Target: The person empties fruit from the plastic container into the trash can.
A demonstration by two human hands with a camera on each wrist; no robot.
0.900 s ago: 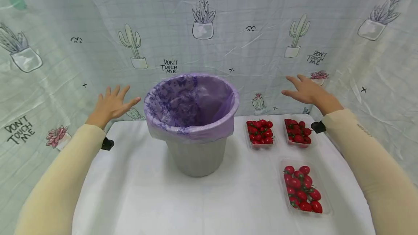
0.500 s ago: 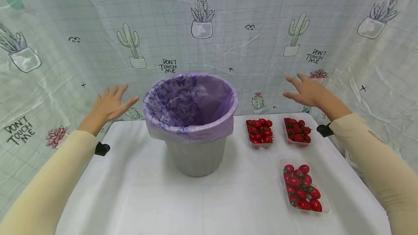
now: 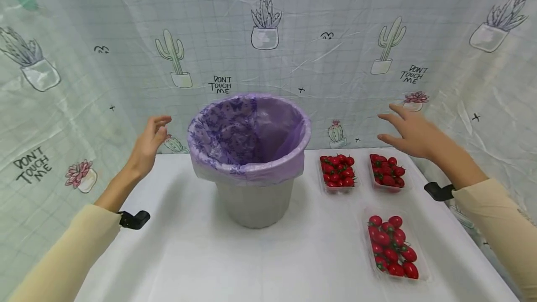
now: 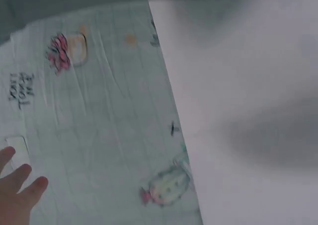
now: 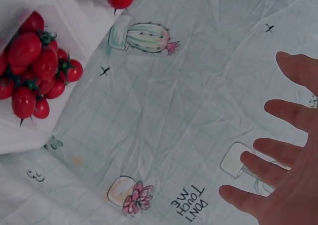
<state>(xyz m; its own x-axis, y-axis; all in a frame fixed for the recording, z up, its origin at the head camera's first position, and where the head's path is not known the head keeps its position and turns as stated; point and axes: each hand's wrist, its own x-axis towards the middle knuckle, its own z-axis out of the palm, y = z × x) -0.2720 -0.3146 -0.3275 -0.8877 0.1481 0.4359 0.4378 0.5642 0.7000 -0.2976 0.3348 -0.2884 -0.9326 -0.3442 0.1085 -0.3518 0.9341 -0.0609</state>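
My left hand hovers left of a grey bin, its fingers loosely bent around nothing. A purple patterned bag lines the bin and folds over its rim. Over the back right of the table floats my right hand, fingers spread and holding nothing. Below and left of it sit two clear boxes of small red tomatoes, one at the back middle and one at the back right. Nearer the front lies a third box of tomatoes. Fingers of the right hand show spread in the right wrist view.
The white table carries the bin and the tomato boxes. Behind it and on both sides hangs a pale curtain printed with cacti and lettering. Black straps with small cameras sit on both wrists.
My left hand has turned and its fingers have gone from spread to loosely bent. The right hand has shifted to the right and slightly down. The bin and boxes stay where they were.
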